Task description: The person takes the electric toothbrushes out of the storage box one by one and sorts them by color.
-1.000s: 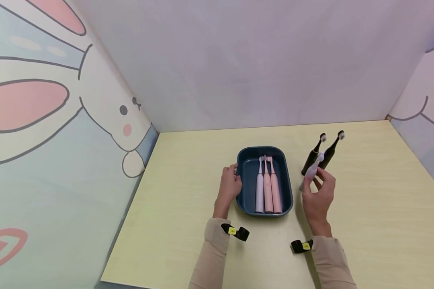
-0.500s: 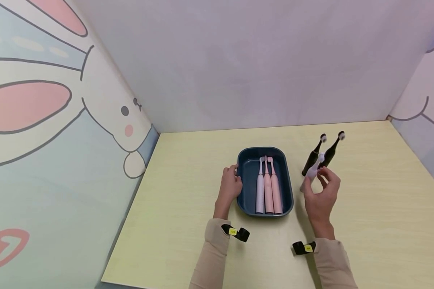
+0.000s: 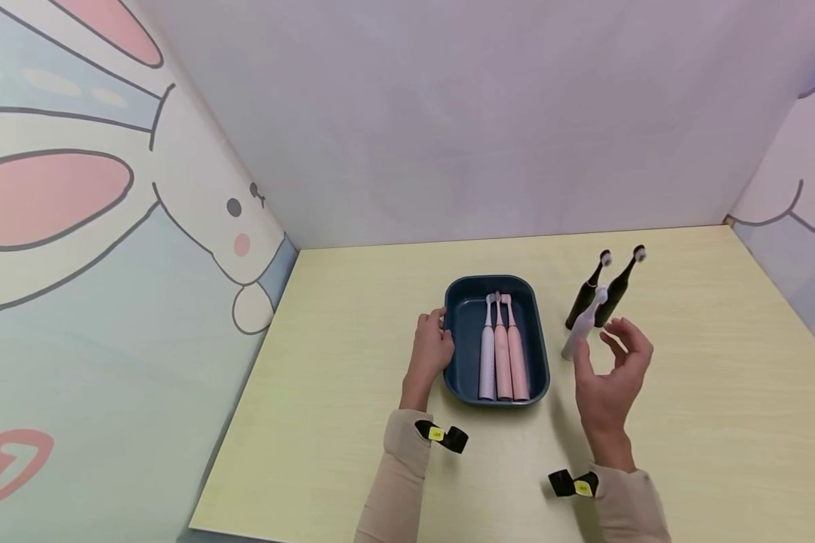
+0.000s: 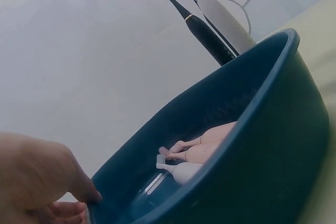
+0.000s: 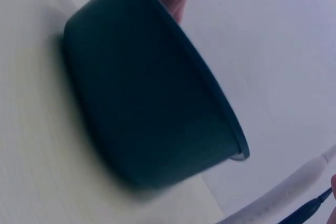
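Note:
My left hand (image 3: 433,347) grips the left rim of a dark blue plastic basin (image 3: 458,369), thumb over the edge in the left wrist view. Inside it lie a white electric toothbrush (image 3: 487,362) and two pink electric toothbrushes (image 3: 503,362), side by side with heads toward the far end. Right of the basin, a pale electric toothbrush (image 3: 583,329) stands upright on the table. My right hand (image 3: 611,385) is just beside it, fingers spread off its handle and the thumb tip overlapping its edge in the head view. Two black electric toothbrushes (image 3: 616,294) stand upright just behind.
The pale yellow table (image 3: 339,362) runs back to a plain light wall (image 3: 489,121). A wall with a rabbit drawing (image 3: 197,204) rises along the left side. Black straps with small cameras (image 3: 441,435) sit on both wrists.
My right hand has let go of the pale toothbrush, its fingers opening and drawing back right and nearer to me. That toothbrush stays standing. The left hand and basin have not moved.

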`<state>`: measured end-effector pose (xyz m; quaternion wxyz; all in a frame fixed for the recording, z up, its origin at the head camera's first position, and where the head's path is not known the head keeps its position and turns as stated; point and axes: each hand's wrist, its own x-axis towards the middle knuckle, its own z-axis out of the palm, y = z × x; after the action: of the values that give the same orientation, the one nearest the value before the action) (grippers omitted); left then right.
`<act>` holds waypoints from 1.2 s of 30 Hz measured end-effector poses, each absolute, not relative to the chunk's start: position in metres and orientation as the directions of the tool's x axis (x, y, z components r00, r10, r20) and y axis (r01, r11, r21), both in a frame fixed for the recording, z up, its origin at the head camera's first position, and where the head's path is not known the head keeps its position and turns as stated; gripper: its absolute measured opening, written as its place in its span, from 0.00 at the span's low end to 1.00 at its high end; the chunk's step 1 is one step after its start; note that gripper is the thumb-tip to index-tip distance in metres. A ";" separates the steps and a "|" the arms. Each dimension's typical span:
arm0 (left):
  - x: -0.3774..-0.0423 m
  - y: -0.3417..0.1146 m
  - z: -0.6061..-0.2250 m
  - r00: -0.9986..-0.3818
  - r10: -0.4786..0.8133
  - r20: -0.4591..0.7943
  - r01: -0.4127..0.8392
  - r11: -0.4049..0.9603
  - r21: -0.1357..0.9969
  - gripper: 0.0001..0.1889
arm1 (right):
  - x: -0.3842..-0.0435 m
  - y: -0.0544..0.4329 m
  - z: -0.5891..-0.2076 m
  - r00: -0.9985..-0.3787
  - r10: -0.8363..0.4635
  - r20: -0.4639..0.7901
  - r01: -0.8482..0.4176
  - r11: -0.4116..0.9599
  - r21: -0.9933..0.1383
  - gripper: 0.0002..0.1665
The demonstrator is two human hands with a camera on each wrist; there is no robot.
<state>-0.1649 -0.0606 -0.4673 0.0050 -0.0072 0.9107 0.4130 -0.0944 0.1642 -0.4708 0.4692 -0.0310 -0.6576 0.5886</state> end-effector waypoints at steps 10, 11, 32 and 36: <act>-0.166 -0.061 -0.468 -1.000 0.000 -0.017 -0.013 0.655 0.756 0.23 | -0.089 0.126 -0.462 -0.635 0.413 0.653 -0.563 0.333 -0.757 0.34; -0.166 -0.061 -0.468 -1.000 0.001 -0.019 -0.014 0.655 0.755 0.23 | -0.091 0.123 -0.466 -0.648 0.389 0.655 -0.557 0.344 -0.756 0.35; -0.174 -0.058 -0.466 -1.000 -0.013 -0.023 -0.026 0.652 0.757 0.23 | -0.136 0.102 -0.469 -0.998 0.058 -0.005 0.033 0.492 -0.870 0.47; -0.176 -0.056 -0.466 -1.000 -0.019 -0.012 -0.022 0.650 0.760 0.23 | -0.143 0.101 -0.468 -0.998 0.006 -0.062 0.055 0.552 -0.832 0.47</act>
<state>-0.1764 -0.0561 -0.4658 0.0017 -0.0111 0.9082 0.4183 -0.1427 0.1015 -0.4684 -0.0258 -0.0172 -0.8805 0.4730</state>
